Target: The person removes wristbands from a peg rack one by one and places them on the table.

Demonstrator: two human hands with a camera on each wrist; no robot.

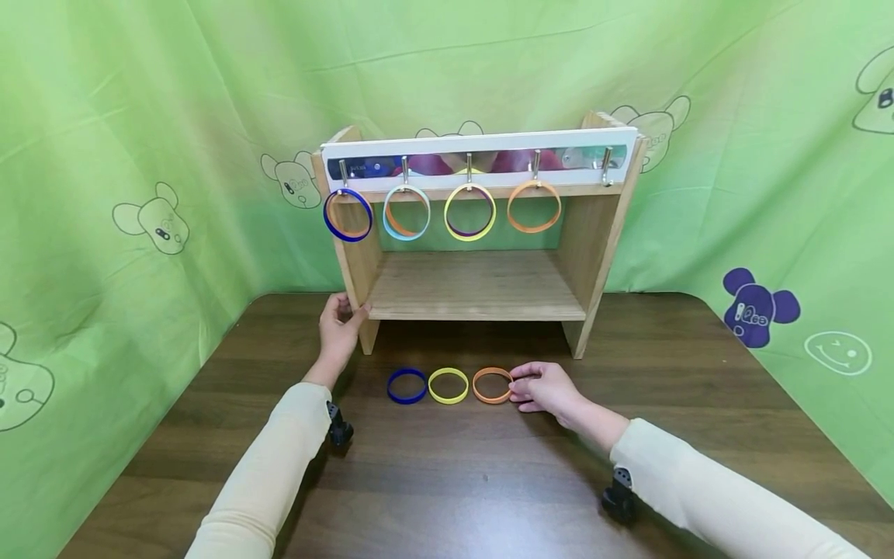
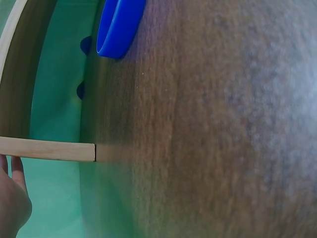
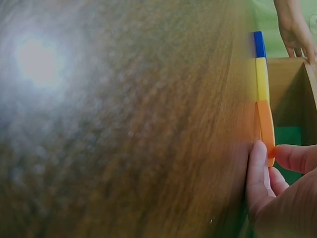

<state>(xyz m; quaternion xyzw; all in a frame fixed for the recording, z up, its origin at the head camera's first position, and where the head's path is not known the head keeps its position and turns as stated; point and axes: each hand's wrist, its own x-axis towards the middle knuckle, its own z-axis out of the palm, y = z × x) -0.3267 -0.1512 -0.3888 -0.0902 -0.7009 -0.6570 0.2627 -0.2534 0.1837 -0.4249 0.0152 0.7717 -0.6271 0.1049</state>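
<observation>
A green cloth (image 1: 489, 70) printed with cartoon mouse heads backs the scene, and a dark wood-grain table (image 1: 475, 481) spreads before it. At the table's far side stands a wooden rack (image 1: 594, 248) with a white rail (image 1: 419, 143) across its top; hung rings (image 1: 471, 238) dangle from four of the rail's hooks (image 1: 538, 161). On the near side of the rack, three bands lie flat in a row: blue (image 1: 407, 401) on the left, yellow (image 1: 448, 401) in the middle, the orange band (image 1: 493, 401) on the right.

Taking up the orange one probably goes best with a light pinch on its right edge, lifted straight so the soft-looking loop neither buckles nor brushes the yellow neighbour.

The right hand (image 1: 552, 388) has its thumb and index finger closed on that edge, other fingers loosely bent below. The left hand (image 1: 337, 338) touches the rack's left panel near its base, fingers bent; whether they truly grip it, I can't tell.
</observation>
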